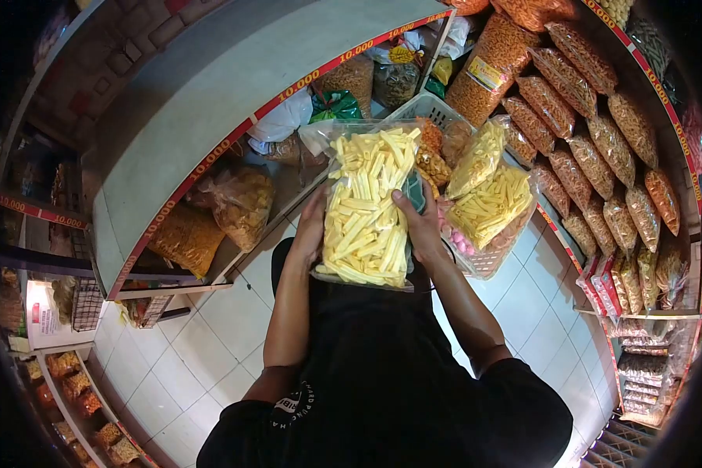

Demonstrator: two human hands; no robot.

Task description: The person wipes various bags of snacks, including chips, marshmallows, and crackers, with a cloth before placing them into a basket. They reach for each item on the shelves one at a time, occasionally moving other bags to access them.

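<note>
A clear plastic bag of pale yellow stick snacks [370,207] is held up in front of my body. My left hand [310,226] grips its left edge, the fingers partly hidden behind the bag. On the opposite edge my right hand [421,225] is closed, its thumb lying on the front of the plastic. Just beyond that hand stands a plastic basket [487,265]. Two similar bags lie in it, an upper bag of yellow sticks [478,160] and a lower bag of yellow sticks [490,209], beside some pink items [456,236].
A curved shelf [273,58] with red price strips runs along the left, with bagged snacks [238,203] beneath it. Stacked snack packets [593,140] fill the right-hand rack. A tall bag of orange snacks [491,66] stands behind the basket. White tiles [203,335] cover the floor.
</note>
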